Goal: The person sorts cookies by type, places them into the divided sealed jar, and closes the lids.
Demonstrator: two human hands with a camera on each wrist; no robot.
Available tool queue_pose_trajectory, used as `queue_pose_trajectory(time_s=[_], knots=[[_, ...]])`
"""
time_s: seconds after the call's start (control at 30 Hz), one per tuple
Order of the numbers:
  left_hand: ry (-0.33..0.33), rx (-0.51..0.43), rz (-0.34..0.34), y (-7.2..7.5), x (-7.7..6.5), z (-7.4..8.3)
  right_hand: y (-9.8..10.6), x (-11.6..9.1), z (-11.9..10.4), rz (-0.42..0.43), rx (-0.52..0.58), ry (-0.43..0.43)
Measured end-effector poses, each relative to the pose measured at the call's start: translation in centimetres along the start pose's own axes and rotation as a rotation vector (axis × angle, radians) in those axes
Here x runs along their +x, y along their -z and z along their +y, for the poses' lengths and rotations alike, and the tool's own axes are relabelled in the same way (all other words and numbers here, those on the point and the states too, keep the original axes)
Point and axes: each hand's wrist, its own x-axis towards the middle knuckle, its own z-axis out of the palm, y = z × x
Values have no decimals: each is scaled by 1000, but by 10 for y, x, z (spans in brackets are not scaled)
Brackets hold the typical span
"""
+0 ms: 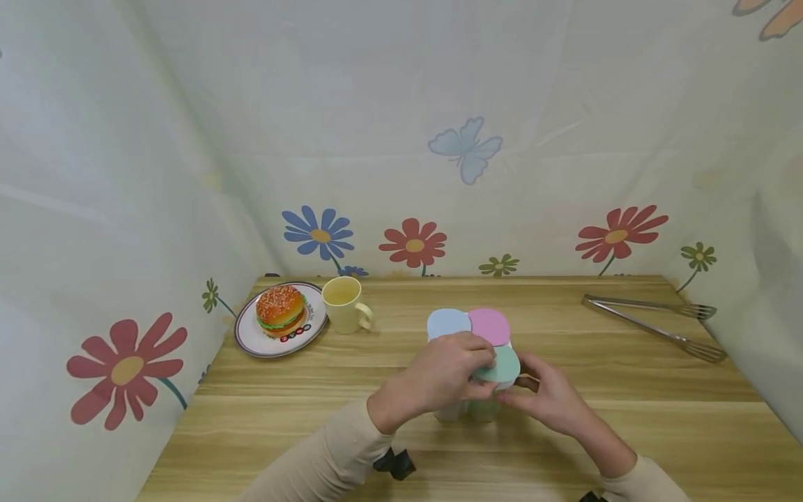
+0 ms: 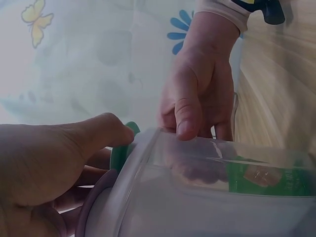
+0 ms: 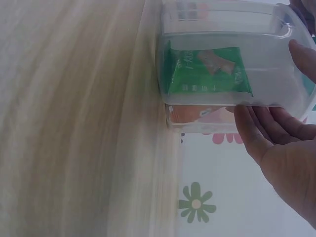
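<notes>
A clear plastic storage container [image 3: 269, 74] stands upright on the table, with blue [image 1: 448, 323], pink [image 1: 490, 326] and green lids [image 1: 502, 366] on its separate sections. My left hand [image 1: 447, 369] reaches over the top and grips the edge of the green lid with thumb and fingers. From the other side, my right hand [image 1: 555, 401] holds the container's wall near its upper end, fingers and thumb spread around a corner. A green packet [image 3: 207, 70] lies inside one section, and something orange-red [image 3: 190, 113] shows in a neighbouring one. The left hand hides part of the container's top.
At the back left, a plate [image 1: 247, 335] carries a toy-like burger [image 1: 281, 309], beside a yellow mug [image 1: 342, 310]. Metal tongs [image 1: 640, 321] lie spread at the back right of the wooden table [image 1: 251, 418]. A flower-printed curtain [image 1: 533, 209] encloses the table's back and sides.
</notes>
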Motion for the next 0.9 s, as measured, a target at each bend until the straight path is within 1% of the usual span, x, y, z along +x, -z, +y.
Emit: queue_pose_trajectory(time_s=[0.07,0.13,0.23,0.37,0.5,0.57,0.63,0.73,0.8,0.9], knots=[[-7,12,-10,1,0,0,0,1,1,-4,-1,-1],[-25,45,-24,3,-1,0,0,2,2,-8,1,0],[-59,109,-51,4,-3,0,-1,3,2,-20,0,-3],[-102,218,-90,7,-3,2,0,5,1,-39,-11,-12],[-116,307,-127,9,-1,7,0,6,-1,-36,-32,-26],[-110,325,-140,8,-1,8,0,5,-2,-32,-42,-39],[-108,331,-145,5,-3,9,-1,4,-1,-36,-52,-50],[-105,300,-129,1,-6,9,-1,3,1,-48,-49,-63],[-98,253,-114,-1,-7,8,1,2,2,-70,-51,-51],[-95,145,-80,-5,-11,3,8,2,4,-124,-99,1]])
